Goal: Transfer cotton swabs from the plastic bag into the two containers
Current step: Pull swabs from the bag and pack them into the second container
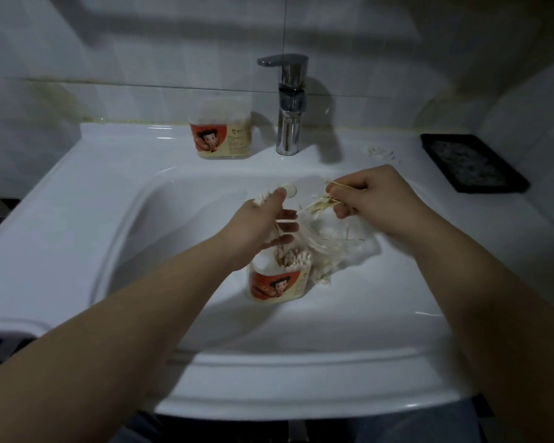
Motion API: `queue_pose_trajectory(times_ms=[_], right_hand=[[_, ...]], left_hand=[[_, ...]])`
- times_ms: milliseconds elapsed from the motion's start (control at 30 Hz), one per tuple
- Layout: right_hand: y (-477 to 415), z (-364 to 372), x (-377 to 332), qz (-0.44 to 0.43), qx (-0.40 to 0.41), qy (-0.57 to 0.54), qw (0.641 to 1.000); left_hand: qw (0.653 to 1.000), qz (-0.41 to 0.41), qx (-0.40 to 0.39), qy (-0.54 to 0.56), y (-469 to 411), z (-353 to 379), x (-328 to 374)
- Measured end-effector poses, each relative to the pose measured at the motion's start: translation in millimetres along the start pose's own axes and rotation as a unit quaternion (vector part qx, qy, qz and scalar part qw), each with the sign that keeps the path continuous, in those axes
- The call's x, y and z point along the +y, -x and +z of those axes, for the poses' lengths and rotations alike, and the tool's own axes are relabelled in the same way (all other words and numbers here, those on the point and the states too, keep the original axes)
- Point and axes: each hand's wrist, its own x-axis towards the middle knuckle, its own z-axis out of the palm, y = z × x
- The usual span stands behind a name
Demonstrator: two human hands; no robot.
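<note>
In the head view, the only one here, both hands work over the basin of a white sink (87, 199). The near container (277, 284), a clear tub with a red cartoon label, stands open in the basin. The left hand (263, 220) hangs just above its mouth and grips a bundle of swabs (262, 198) under the thumb, the other fingers reaching out fairly straight. The cotton tips stick out past the thumb at the upper left, and the sticks run down through the palm toward the tub. The bundle's long axis is therefore steep and already aimed at the opening below, and this is the nearer hand. I judge the coming move to be a short drop straight down. The right hand (373, 195) is up and to the right of the tub, over the crumpled plastic bag (349, 249), which lies against the tub's right side. Its curled fingers pinch a loose bunch of swabs (322, 202) that lies nearly level, tips fanning left toward the other hand. The near tub holds a packed cluster of upright swabs (296, 260) on its right half, with room on its left. More swabs show through the bag. The far container (221, 135) sits on the ledge left of the faucet (289, 116). It looks to hold swabs, though the dim light hides how full it is. A black tray (474, 161) rests at the right.
</note>
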Motion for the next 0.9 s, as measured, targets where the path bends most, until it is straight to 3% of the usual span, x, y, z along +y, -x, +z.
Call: queue_pose_trajectory(times_ms=[100,200,333,467,700,900], right_hand=[[5,5,-5,0.001,-0.041,-0.099,0.994],[7,10,-5,-0.014,-0.104,-0.079,0.991],[8,16,-4,-0.031,-0.142,-0.022,0.989],[7,20,-2,-0.001,-0.155,-0.062,0.986],[3,17,1,0.047,-0.127,-0.152,0.979],[-1,7,2,0.05,-0.06,-0.166,0.983]], left_hand=[[0.998,-0.01,-0.016,0.059,2,-2,5],[0.994,-0.017,-0.066,0.088,9,-1,10],[0.992,-0.007,-0.123,0.005,17,2,10],[0.99,0.005,-0.14,-0.036,14,1,7],[0.983,0.03,-0.153,-0.094,9,-1,0],[0.976,0.037,-0.173,-0.128,5,-6,-4]])
